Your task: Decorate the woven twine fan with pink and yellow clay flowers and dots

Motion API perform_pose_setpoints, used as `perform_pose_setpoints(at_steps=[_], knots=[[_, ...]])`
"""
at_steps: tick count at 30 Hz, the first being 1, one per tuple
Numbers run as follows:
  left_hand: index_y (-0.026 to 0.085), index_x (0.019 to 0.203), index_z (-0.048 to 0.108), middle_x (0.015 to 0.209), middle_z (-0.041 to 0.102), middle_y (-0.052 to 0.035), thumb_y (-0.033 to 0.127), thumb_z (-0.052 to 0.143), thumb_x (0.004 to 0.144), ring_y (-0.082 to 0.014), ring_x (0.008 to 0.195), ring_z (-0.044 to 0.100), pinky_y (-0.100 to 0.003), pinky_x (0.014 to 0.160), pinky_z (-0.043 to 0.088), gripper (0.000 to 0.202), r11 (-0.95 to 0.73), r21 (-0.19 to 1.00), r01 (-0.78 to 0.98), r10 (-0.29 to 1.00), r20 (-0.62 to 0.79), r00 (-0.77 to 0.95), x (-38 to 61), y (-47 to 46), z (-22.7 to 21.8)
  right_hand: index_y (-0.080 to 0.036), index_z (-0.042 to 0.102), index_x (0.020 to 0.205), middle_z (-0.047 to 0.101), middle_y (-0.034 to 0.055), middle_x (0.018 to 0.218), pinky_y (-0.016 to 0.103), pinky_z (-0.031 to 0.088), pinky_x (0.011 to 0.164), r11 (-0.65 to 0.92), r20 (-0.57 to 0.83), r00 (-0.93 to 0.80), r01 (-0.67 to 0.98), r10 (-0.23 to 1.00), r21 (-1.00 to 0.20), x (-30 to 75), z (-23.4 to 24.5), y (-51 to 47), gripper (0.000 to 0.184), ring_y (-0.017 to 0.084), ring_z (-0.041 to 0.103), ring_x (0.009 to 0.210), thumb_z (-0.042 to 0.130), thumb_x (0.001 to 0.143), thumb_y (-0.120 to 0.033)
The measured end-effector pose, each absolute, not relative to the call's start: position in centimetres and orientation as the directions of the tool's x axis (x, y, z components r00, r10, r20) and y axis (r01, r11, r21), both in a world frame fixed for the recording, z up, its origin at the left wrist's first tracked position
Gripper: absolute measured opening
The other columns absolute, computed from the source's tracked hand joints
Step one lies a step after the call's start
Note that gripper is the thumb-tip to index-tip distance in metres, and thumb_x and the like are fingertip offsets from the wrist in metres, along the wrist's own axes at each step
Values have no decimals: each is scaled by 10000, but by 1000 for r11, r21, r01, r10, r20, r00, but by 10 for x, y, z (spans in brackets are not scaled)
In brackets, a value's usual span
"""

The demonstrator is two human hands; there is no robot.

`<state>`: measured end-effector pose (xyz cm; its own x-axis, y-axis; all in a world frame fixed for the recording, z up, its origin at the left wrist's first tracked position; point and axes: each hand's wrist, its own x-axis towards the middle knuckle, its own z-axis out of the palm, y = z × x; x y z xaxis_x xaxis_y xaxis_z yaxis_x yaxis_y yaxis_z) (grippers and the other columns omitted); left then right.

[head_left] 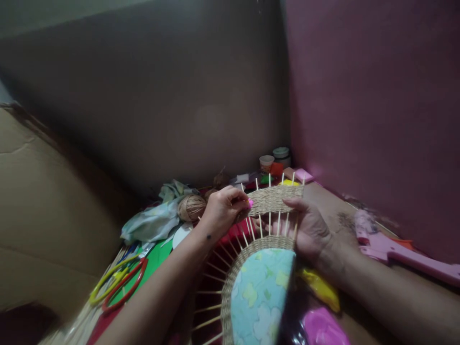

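A half-woven basket [251, 258] lies on its side in front of me, with a round base covered in blue patterned cloth [260, 292] and thin wooden sticks [215, 287] fanning out from it. A band of tan twine weave [275, 199] crosses the upper sticks. My left hand [223, 211] is closed in a pinch on the twine at the left end of that band. My right hand [309, 227] wraps round the sticks and weave from the right side, thumb on top. A ball of tan twine [191, 207] lies just left of my left hand.
Crumpled pale cloth [151, 220] and red and yellow rings [118, 282] on green sheet lie at left. A pink glue gun [391, 249] rests at right by the pink wall. Small cups and jars [273, 160] stand in the far corner. Cardboard [46, 201] rises on the left.
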<state>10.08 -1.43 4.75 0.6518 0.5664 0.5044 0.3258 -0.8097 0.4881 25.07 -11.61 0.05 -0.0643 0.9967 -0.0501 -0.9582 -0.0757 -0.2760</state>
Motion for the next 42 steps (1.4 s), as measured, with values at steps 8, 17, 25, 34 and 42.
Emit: perform_pose_setpoints(at_steps=[8,17,25,34,42], knots=[[195,773,715,776,643,-16,192,587,835,-107,675,593,-224,631,456,142,-889,298,348,458,556,694,98,-14,40,-149,607,1010,723,91,789,507,481,860,-64,-59,-50,-965,997,-256,251,-2,-114,318,271,665,834,492,715,-177],[206,932,670,911,676,-50,182,493,882,-144,821,614,-264,755,461,185,-893,213,396,445,545,710,91,-19,40,-145,617,988,720,90,791,487,486,837,-74,-93,-53,-968,994,-240,249,4,-119,281,261,662,842,483,742,-164],[188,847,682,835,625,-40,234,529,876,-125,724,569,-241,668,428,162,-905,206,372,424,500,756,97,-18,42,-127,621,1020,716,105,843,475,487,837,-83,-129,-52,-965,990,-248,250,3,-117,328,252,657,850,487,721,-148],[163,758,618,650,602,6,180,565,791,-87,543,526,-191,512,413,64,-572,739,357,765,322,558,95,-17,49,-128,622,942,713,98,765,477,501,817,-70,-157,-25,-955,987,-287,250,6,-119,258,261,668,816,483,725,-131],[147,758,605,579,565,18,195,615,757,-61,455,488,-183,451,390,49,-423,862,280,825,238,512,93,-25,58,-141,596,856,687,80,690,476,521,786,-67,-194,12,-917,981,-393,248,12,-122,175,258,669,793,461,746,-140]])
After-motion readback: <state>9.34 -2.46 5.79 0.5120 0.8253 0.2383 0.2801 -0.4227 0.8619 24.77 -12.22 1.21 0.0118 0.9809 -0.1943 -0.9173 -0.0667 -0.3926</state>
